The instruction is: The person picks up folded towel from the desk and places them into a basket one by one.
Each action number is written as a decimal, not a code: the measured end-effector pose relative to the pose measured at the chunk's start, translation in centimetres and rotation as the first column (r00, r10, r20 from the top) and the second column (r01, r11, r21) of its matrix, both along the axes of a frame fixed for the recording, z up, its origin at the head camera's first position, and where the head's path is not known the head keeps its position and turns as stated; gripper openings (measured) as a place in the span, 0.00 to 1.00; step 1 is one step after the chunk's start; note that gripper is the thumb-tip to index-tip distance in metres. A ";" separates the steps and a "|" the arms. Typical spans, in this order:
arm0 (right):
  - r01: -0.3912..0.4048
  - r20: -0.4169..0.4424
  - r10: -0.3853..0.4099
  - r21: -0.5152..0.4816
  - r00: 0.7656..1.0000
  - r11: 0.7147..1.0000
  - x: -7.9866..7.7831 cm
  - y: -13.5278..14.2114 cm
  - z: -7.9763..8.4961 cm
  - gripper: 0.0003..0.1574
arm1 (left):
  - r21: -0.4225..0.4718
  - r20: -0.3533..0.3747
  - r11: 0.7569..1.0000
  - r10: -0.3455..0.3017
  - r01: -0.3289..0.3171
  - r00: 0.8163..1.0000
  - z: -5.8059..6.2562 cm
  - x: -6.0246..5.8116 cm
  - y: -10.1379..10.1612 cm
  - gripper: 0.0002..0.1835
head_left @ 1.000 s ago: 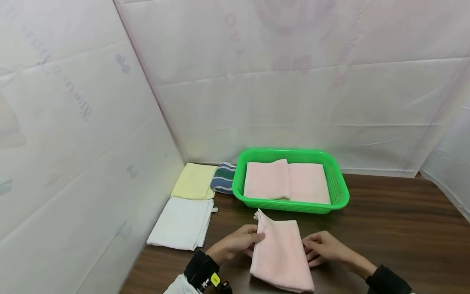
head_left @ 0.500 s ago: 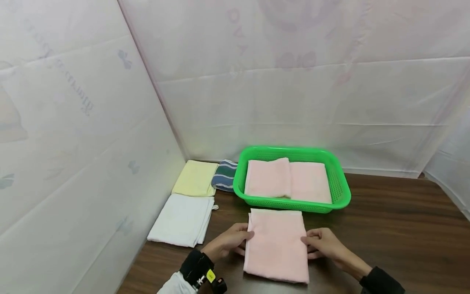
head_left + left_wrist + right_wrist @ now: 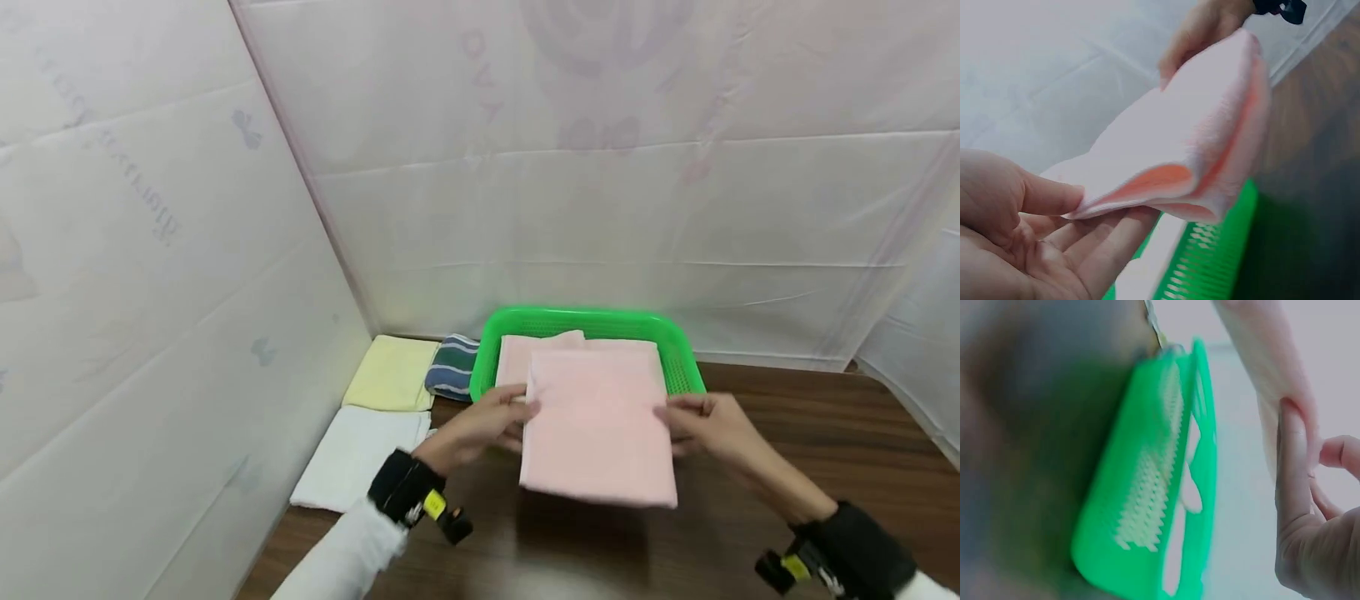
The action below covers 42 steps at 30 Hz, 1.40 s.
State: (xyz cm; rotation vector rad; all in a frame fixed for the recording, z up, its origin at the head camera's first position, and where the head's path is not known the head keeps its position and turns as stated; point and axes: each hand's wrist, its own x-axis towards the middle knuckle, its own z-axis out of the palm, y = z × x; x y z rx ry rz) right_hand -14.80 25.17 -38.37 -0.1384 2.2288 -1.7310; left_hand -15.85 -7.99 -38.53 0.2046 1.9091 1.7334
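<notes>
A folded pink towel [image 3: 600, 429] is held up off the table, flat and level, overlapping the front of the green basket [image 3: 585, 317] in the head view. My left hand [image 3: 483, 425] pinches its left edge, thumb on top and fingers below. At the opposite edge my right hand [image 3: 708, 425] grips it the same way. In the left wrist view the folded layers of the towel [image 3: 1160, 137] show at the near edge. Inside the basket lie more folded pink towels [image 3: 540, 343], partly hidden behind the held one.
Left of the basket lie a folded yellow towel [image 3: 393, 372], a blue and green striped towel [image 3: 452, 367] and a folded white towel [image 3: 360, 457]. White sheeting [image 3: 600, 208] hangs behind and along the left. The dark wooden table [image 3: 810, 417] extends to the right.
Both hands have lifted the folded pink towel from the table and carried it forward and slightly right, to the basket's front. Earlier they straightened it flat on the table.
</notes>
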 end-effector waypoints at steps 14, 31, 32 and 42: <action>0.076 -0.093 -0.046 0.355 0.995 0.932 -7.8 3.3 -1.6 0.17 | -0.135 0.081 0.990 0.057 -0.046 0.995 -3.4 -10.5 8.7 0.28; 0.042 -0.152 0.069 0.628 0.986 0.777 -8.2 -1.6 -3.2 0.23 | -0.435 -0.026 0.893 0.115 -0.114 0.993 -6.6 -10.5 8.0 0.06; 0.036 -0.141 0.067 0.624 0.988 0.780 -8.4 -1.6 -3.1 0.23 | -0.440 -0.030 0.890 0.116 -0.117 0.993 -6.3 -10.6 8.0 0.10; 0.056 -0.206 0.109 0.661 0.972 0.748 -10.5 2.1 -0.6 0.23 | -0.327 -0.109 0.921 0.186 -0.212 0.976 -1.8 -11.5 4.1 0.15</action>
